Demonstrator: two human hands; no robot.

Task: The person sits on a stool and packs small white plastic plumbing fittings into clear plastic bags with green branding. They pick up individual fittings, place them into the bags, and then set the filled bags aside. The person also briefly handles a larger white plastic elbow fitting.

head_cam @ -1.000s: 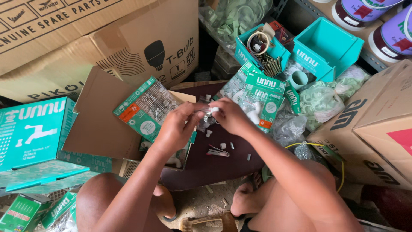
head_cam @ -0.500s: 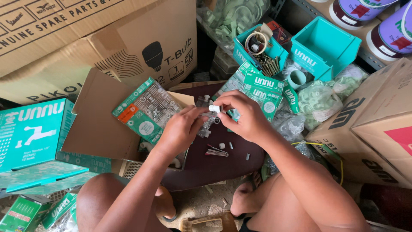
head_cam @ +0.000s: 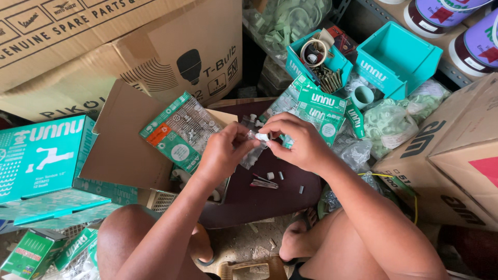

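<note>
From the head camera, looking down between the person's knees: both hands are drawn together above a dark maroon surface [head_cam: 270, 199], and each pinches the same small clear plastic bag [head_cam: 252, 153]. The left hand [head_cam: 224, 154] grips the bag's side, while the right hand [head_cam: 299, 143] has thumb and forefinger closed on a small white plastic piece [head_cam: 263, 137] at the bag's mouth. Holding the bag up close like this seems to keep its mouth open and steady; whether the piece is going in or coming out I cannot tell.

The bag is thin, crinkled and see-through, hanging limp below the fingers. The white piece is short and stubby, like a little cap or plug.

More white bits [head_cam: 271, 176] lie loose on the surface just below the hands, beside a small reddish tool [head_cam: 263, 182], probably kept within easy reach. A green printed packet [head_cam: 181, 130] leans on a cardboard flap to the left, teal cartons [head_cam: 321, 106] sit behind the hands, and an open teal bin [head_cam: 394, 57] stands farther back.
</note>
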